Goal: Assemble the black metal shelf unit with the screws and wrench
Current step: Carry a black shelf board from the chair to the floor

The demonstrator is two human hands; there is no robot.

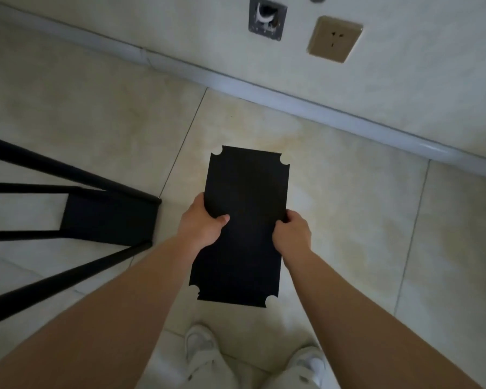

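A flat black shelf panel (pixel 244 192) with round notches cut at its corners is held level above the floor in the middle of the view. My left hand (pixel 201 224) grips its left long edge, thumb lying on top. My right hand (pixel 292 234) grips the opposite long edge, fingers curled under. To the left stands the black metal frame (pixel 107 217), its thin posts running off the left edge and one black shelf fitted between them. No screws or wrench are in sight.
Beige floor tiles (pixel 348 220) spread under the panel. A pale wall with a grey skirting board (pixel 292 102) runs diagonally behind, carrying a beige socket (pixel 334 39) and a grey box (pixel 267 19). My two white shoes (pixel 202 349) stand below.
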